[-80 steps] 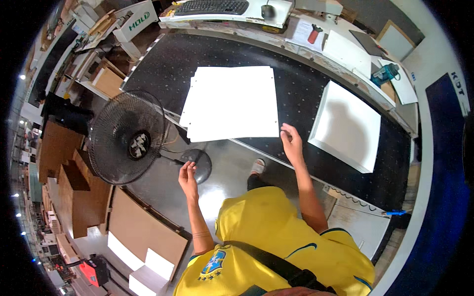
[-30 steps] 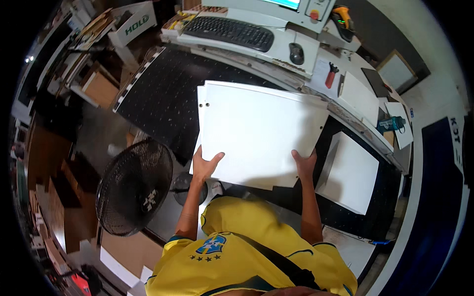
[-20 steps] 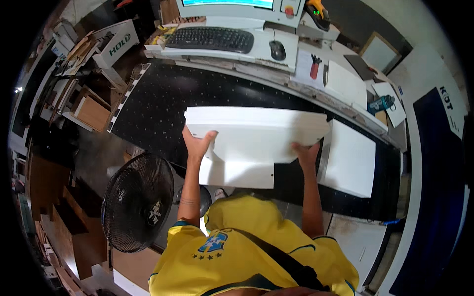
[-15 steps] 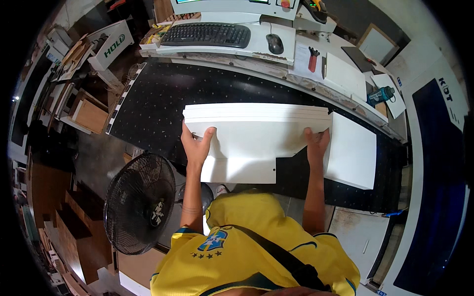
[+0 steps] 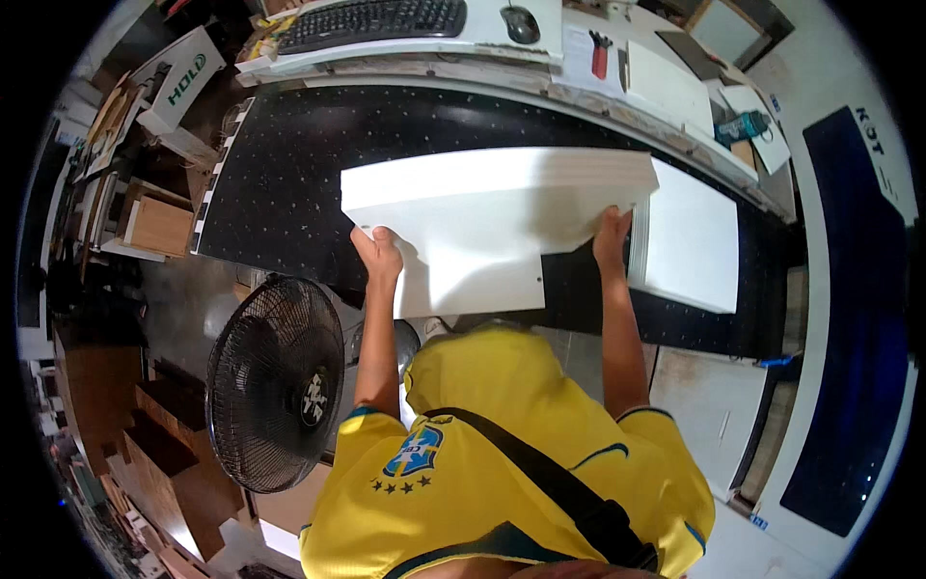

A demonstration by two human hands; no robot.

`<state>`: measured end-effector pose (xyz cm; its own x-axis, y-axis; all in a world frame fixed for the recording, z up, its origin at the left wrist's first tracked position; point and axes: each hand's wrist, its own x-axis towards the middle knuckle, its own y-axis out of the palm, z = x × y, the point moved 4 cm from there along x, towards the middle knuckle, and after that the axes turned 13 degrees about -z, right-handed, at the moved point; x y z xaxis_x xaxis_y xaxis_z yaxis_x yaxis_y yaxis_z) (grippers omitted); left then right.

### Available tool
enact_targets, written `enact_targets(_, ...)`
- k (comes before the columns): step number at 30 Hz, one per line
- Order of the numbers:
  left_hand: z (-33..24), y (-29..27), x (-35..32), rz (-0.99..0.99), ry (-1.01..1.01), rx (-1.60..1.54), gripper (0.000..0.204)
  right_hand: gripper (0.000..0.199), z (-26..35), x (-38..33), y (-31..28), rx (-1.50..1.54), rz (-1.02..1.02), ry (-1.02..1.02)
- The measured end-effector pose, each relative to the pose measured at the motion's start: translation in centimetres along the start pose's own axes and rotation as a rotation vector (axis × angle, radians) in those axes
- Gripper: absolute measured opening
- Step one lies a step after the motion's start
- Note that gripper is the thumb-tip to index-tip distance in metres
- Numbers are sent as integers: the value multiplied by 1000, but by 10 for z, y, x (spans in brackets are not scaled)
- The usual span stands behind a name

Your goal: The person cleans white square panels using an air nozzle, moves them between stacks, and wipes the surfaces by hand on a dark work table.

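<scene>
Both my hands grip a stack of long white panels [image 5: 492, 198], raised and tilted over a black work table with small dots [image 5: 280, 174]. My left hand [image 5: 377, 253] is closed on the stack's near left corner, thumb on top. At its right end my right hand [image 5: 612, 236] holds the near edge. The fingers of both hands are partly hidden by the panels. Beneath, towards me, shows another white panel [image 5: 471, 285] with a small dark hole near its corner. Just right of my right hand lies a pile of white panels [image 5: 690, 236].
A standing fan [image 5: 275, 386] is at my left. Beyond the table runs a ledge with a keyboard [image 5: 371, 27], a mouse [image 5: 521, 24], red-handled pliers [image 5: 600, 58] and a blue bottle [image 5: 743, 127]. A tall white machine with a dark blue panel [image 5: 849, 328] stands at the right.
The held stack has tilted and come up, its left end nearer me than its right. Its far edges look more even. My head view has shifted, so the ledge sits higher in the picture.
</scene>
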<state>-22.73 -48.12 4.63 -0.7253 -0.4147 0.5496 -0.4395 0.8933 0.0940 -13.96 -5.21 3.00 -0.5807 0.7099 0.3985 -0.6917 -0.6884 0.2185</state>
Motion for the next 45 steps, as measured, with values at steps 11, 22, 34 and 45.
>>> enact_targets(11, -22, 21, 43, 185, -407, 576, 94, 76, 26, 9, 49, -518, 16, 334)
enact_targets(22, 65, 9, 8, 423, -734, 901, 111, 120, -71, -14, 36, -1086, 262, 567)
enact_targets(34, 115, -41, 18, 635, -514, 1203, 118, 86, -74, -20, 40, -907, 494, 463)
enact_targets(45, 110, -54, -18, 522, -657, 786, 95, 68, -63, -70, 42, -576, 393, 449)
